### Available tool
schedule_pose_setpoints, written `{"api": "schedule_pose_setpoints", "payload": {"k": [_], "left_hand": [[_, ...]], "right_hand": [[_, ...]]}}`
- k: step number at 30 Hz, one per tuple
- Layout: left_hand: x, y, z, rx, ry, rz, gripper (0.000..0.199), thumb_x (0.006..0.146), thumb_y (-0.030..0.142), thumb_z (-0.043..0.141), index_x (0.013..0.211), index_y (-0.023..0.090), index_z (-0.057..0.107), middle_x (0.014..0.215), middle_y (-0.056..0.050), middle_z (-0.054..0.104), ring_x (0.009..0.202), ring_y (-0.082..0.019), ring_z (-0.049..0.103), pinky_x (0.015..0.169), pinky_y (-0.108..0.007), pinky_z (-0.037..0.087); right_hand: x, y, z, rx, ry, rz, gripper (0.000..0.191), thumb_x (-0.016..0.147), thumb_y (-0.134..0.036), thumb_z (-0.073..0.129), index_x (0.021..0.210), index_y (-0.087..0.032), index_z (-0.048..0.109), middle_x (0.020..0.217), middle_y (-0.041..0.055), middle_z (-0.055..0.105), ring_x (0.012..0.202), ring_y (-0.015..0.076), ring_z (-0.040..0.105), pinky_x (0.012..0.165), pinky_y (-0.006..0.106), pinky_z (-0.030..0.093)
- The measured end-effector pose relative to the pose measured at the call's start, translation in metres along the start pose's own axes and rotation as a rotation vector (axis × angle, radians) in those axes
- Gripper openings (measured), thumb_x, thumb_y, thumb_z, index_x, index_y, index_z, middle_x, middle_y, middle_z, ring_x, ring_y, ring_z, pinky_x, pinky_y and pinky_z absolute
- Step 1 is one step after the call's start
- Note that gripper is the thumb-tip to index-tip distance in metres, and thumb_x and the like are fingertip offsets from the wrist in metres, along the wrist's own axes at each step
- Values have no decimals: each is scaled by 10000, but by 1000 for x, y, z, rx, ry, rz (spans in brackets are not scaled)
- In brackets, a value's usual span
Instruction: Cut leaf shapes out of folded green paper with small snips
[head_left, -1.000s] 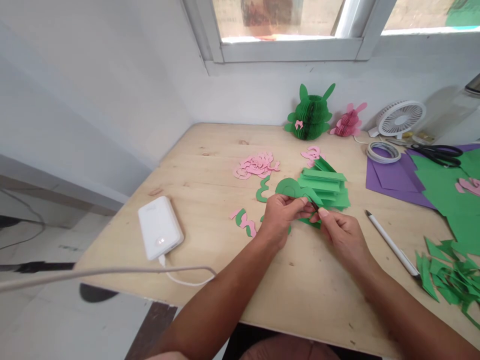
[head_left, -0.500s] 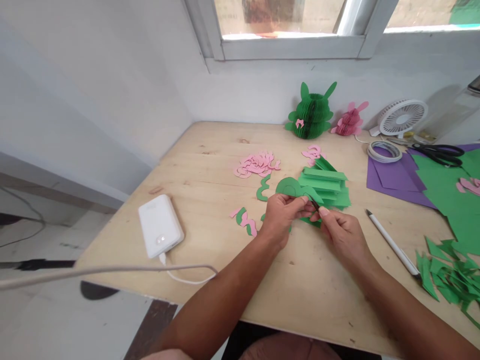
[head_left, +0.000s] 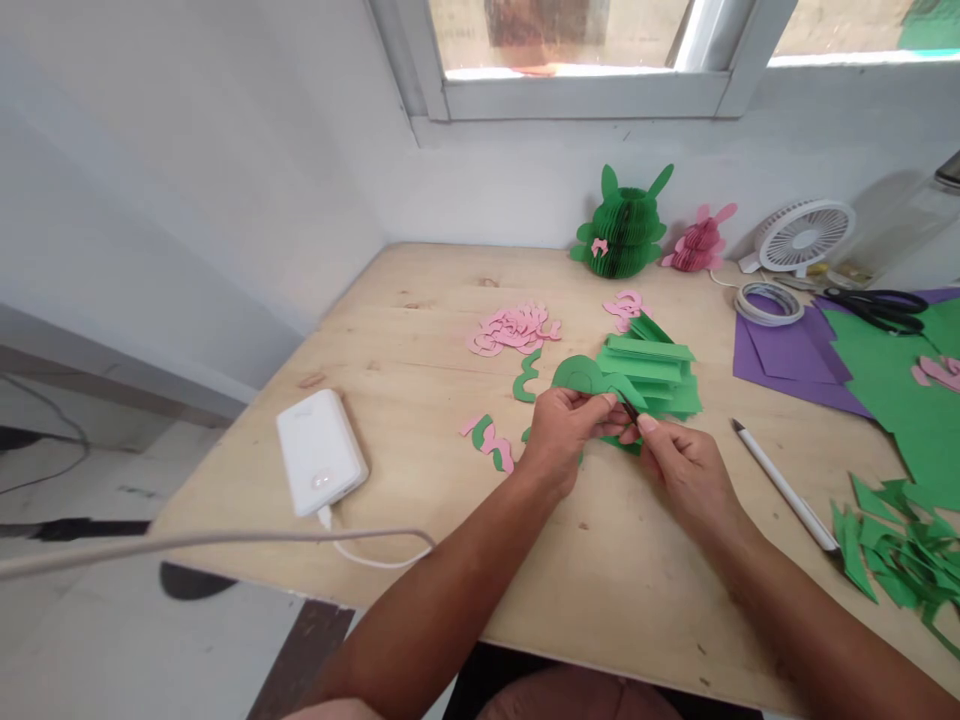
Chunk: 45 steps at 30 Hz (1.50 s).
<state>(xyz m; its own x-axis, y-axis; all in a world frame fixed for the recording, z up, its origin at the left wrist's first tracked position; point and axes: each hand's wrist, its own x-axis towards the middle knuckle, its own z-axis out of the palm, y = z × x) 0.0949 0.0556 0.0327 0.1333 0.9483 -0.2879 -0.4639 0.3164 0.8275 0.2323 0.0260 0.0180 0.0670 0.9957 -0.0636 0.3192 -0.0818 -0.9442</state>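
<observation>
My left hand (head_left: 562, 430) is closed on a green paper piece (head_left: 576, 372) with rounded lobes and curved lines drawn on it. Opposite it, my right hand (head_left: 682, 460) grips a thin black tool (head_left: 628, 405), its point at the paper's edge beside my left fingertips; my fingers cover most of it, so its exact kind is hidden. Just behind the hands lies a stack of folded green paper strips (head_left: 649, 365). A wavy green cutout (head_left: 526, 378) rests to the left, with pink and green cutouts (head_left: 491, 440) nearer my left wrist.
Pink cutouts (head_left: 514, 328) lie farther back. A white power bank (head_left: 321, 450) with a cable is at left. To the right are a white pen (head_left: 784, 485), green scraps (head_left: 907, 550), black scissors (head_left: 877, 308), tape (head_left: 769, 303) and a fan (head_left: 806, 235). Paper rabbits (head_left: 626, 230) stand by the wall.
Both hands stay almost in place, with the green paper held as before. Only a very slight shift shows at the black tool and right fingertips.
</observation>
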Motion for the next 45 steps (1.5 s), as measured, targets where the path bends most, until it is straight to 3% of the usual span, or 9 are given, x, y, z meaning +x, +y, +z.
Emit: {"api": "schedule_pose_setpoints", "payload": {"k": [16,26,45], "left_hand": [[-1,1,0,17,-14,-9,185,638,282,739,638,104,686,641,-70,678,621,-157,644,711,-317,530],[1,1,-2,22,-22,-13,179,623,279,739,648,112,679,643,-71,673,620,-155,638,665,-290,529],[2,4,-4,21,-52,-31,171,614,273,738,632,113,681,631,-74,672,621,-162,645,661,-288,532]], "right_hand": [[1,-1,0,-5,6,-10,495,819,-591,531,633,-151,660,460,-49,342,440,102,294,438,242,248],[0,0,0,-10,1,-15,519,803,-616,532,647,-146,685,428,-52,322,410,92,252,398,236,177],[0,-4,-1,-70,20,-61,526,799,-619,527,620,-152,690,430,-39,337,422,104,291,410,242,230]]}}
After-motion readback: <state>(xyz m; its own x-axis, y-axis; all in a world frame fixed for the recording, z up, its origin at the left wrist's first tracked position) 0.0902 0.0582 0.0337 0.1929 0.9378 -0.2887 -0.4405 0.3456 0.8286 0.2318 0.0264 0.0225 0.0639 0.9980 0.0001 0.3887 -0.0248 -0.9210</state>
